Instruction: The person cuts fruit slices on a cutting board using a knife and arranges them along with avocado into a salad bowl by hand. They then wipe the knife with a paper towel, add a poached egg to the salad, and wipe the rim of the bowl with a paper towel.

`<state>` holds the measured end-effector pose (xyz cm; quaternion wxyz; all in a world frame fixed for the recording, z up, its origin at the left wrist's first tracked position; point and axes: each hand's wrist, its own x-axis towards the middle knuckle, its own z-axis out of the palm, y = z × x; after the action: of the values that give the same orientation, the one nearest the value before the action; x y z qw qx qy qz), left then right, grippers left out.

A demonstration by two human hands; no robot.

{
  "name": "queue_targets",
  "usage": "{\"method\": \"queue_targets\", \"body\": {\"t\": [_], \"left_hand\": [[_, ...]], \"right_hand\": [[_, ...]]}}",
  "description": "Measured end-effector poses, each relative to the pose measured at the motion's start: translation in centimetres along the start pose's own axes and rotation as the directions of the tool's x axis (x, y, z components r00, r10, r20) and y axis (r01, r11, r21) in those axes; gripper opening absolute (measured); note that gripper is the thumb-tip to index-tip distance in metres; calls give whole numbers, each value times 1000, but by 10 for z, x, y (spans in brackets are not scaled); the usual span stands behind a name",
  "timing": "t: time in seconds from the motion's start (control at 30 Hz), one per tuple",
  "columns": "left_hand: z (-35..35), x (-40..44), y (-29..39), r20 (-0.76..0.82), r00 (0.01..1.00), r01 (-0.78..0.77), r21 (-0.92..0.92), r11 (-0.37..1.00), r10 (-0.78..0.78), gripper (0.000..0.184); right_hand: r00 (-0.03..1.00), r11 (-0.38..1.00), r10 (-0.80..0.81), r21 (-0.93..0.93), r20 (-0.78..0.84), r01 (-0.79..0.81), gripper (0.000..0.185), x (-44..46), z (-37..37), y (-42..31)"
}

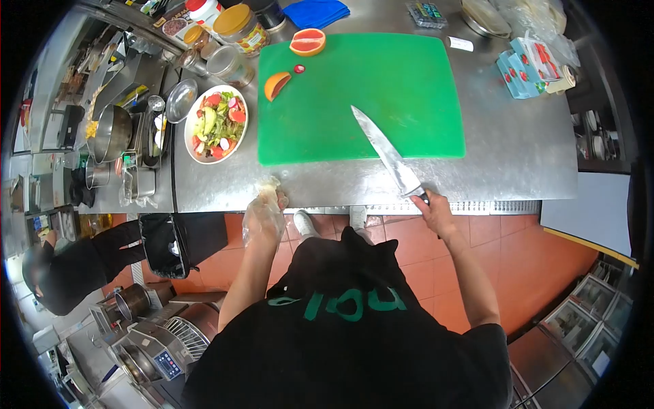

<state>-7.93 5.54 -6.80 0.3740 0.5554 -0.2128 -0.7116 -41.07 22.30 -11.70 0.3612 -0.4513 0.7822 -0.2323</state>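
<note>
Two hands meet the near edge of the steel counter (pixel 521 153): the right hand (pixel 438 213) closed round the handle of a knife (pixel 383 150), its blade over the green board (pixel 306 129), the left hand (pixel 266 213) in clear plastic (pixel 256 230), its spread impossible to tell. Red tiles (pixel 426 255) floor the room below. Left of the board sits a salad bowl (pixel 189 140), citrus pieces (pixel 308 45) lie on its far-left part, and jars (pixel 240 28) stand beyond.

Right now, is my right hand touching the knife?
Touching. The head view shows your right hand closed around the black handle of the knife.
</note>
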Motion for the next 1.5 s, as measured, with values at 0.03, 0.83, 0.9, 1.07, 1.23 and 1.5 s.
{"method": "queue_targets", "body": {"t": [0.03,0.83,0.9,1.07,1.23,1.5], "left_hand": [[-3,-1,-1,-8,1000,-2,-4,1000,2,18],[-547,-14,89,-211,907,-362,-834,416,366,35],[-579,-34,115,-270,900,-419,-752,509,342,35],[-631,-46,174,-332,858,-511,-610,605,391,36],[-674,-49,217,-336,905,-424,-693,583,260,36],[-777,11,234,-670,741,-502,-600,622,-48,26]], "right_hand": [[997,998,-67,-19,-49,66,34,6,11,-2],[515,949,-267,129,815,289,18,-69,525,-517],[507,948,-197,33,839,315,19,-84,568,-547],[433,867,-237,-12,870,499,20,-107,614,-608],[419,864,-193,-49,887,501,19,-104,614,-632],[528,946,-6,-166,849,278,22,-101,567,-625]]}}
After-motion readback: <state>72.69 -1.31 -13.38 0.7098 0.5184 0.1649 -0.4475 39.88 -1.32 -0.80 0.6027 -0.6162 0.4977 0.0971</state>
